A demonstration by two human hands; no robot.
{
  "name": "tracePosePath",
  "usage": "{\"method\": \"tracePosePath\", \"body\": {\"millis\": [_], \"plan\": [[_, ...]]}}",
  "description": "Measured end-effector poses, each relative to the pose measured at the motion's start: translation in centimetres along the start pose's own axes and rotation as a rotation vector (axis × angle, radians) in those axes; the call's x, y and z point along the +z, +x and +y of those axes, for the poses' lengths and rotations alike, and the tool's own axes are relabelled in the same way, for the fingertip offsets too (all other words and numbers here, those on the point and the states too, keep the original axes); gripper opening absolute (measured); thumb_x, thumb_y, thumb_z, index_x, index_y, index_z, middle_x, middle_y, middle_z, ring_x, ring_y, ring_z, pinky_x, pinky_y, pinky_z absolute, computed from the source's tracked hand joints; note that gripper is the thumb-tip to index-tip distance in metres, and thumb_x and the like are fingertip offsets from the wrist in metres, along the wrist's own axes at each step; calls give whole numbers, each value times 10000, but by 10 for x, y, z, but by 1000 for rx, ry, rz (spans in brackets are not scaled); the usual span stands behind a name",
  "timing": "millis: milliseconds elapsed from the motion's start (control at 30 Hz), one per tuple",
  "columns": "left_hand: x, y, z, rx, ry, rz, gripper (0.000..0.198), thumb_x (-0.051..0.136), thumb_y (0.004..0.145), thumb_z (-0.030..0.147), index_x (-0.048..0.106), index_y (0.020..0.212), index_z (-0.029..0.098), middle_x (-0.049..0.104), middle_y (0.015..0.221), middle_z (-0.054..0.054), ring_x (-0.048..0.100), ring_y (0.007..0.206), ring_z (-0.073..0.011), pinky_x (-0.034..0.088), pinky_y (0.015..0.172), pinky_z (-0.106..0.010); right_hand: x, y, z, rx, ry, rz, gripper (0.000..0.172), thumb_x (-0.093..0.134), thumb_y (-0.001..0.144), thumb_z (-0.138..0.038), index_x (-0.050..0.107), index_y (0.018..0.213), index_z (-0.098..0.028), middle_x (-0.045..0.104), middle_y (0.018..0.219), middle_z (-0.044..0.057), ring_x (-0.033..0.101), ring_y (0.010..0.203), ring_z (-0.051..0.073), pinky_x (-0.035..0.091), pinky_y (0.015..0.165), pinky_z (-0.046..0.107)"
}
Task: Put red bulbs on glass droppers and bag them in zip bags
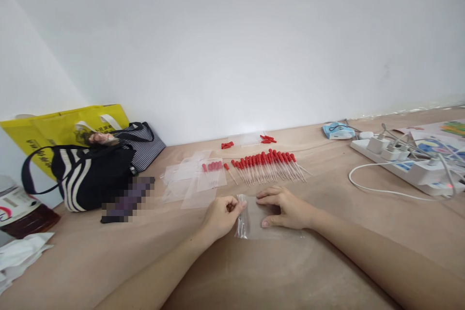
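Note:
A clear plastic zip bag [250,225] lies flat on the table between my hands. The fingers of my left hand [222,215] are closed on its left edge in a pinch. My right hand [285,207] rests on top of the bag with thumb and fingers apart. Just beyond them is a row of glass droppers [269,167] with red rubber bulbs, laid side by side. To their left, a clear bag [212,179] with several red-bulbed droppers lies on a loose stack of flat clear bags [174,181].
Near the wall are loose red bulbs [227,145] and glass tubes [251,139]. At left stand a black bag [98,174], a yellow bag [61,126], a bottle [25,210] and tissue [22,254]. A power strip [407,167] with cables and a blue packet [338,131] lie at right.

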State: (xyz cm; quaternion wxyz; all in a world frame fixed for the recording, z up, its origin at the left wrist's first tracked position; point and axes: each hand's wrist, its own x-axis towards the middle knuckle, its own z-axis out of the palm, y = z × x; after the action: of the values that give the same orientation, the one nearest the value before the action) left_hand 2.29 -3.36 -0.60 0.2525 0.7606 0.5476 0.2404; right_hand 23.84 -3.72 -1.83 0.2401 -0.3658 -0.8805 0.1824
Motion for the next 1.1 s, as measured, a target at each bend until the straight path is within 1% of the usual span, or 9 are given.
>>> {"method": "tracePosePath", "body": {"millis": [100, 200, 367, 500, 633, 800, 900, 1000, 1100], "plan": [[1, -4, 3, 63, -75, -67, 346, 440, 760, 472, 646, 755, 194, 582, 628, -5, 490, 577, -151, 347, 552, -247, -2, -1, 4, 7, 14, 1, 575, 594, 644, -560, 586, 1085, -192, 563, 1114, 99, 494, 1018, 240, 380, 871, 384], [0, -11, 5, 97, 28, -46, 326, 536, 693, 491, 654, 850, 231, 573, 673, -13, 507, 677, -191, 354, 658, -303, -4, -1, 7, 8, 34, 8, 568, 604, 638, -552, 591, 1076, -192, 565, 1111, 103, 502, 1019, 236, 386, 874, 379], [-1, -15, 2, 152, 174, 25, 314, 573, 664, 525, 644, 703, 222, 523, 669, -11, 494, 734, -208, 341, 726, -372, -7, -2, 8, 29, 28, -6, 574, 608, 626, -559, 598, 1067, -192, 562, 1117, 104, 510, 1014, 240, 395, 868, 379], [-6, -14, -1, 414, 111, -72, 257, 547, 740, 448, 672, 813, 235, 566, 844, -52, 503, 841, -204, 375, 777, -351, -10, -2, 9, 25, 24, -16, 581, 605, 628, -560, 592, 1077, -190, 560, 1121, 103, 513, 1011, 238, 394, 871, 375], [-16, -16, -1, 691, 137, -230, 263, 495, 808, 369, 636, 1000, 257, 613, 1007, -69, 480, 1025, -231, 311, 908, -383, -10, -2, 10, 20, 28, -18, 592, 604, 633, -556, 586, 1086, -175, 560, 1119, 109, 514, 1011, 233, 391, 878, 372], [-26, -19, -1, 661, 172, -368, 386, 425, 850, 365, 435, 1231, 305, 483, 1260, -46, 430, 1145, -227, 183, 1015, -437, -10, -2, 12, 12, 31, -24, 582, 609, 634, -547, 592, 1078, -170, 561, 1115, 111, 518, 1003, 237, 401, 868, 371], [-27, -18, -2, 618, 178, -348, 535, 446, 841, 367, 242, 1330, 293, 360, 1351, -51, 342, 1219, -223, 125, 1042, -445, -11, -2, 13, 13, 49, -24, 568, 614, 638, -533, 598, 1070, -165, 562, 1114, 110, 524, 995, 231, 406, 864, 354], [-25, -17, -6, 580, 140, -335, 679, 452, 842, 356, 29, 1366, 271, 375, 1338, -81, 383, 1194, -211, 131, 1043, -446, -12, -2, 13, 19, 69, -31, 562, 615, 642, -528, 593, 1078, -174, 567, 1106, 99, 528, 989, 222, 409, 861, 343], [-20, -18, -13, 588, 103, -336, 706, 448, 843, 347, -21, 1364, 263, 421, 1304, -90, 435, 1151, -212, 161, 1032, -451, -14, -2, 12, 27, 64, -46, 570, 604, 649, -535, 584, 1091, -176, 561, 1116, 97, 529, 988, 224, 407, 863, 347]]}}
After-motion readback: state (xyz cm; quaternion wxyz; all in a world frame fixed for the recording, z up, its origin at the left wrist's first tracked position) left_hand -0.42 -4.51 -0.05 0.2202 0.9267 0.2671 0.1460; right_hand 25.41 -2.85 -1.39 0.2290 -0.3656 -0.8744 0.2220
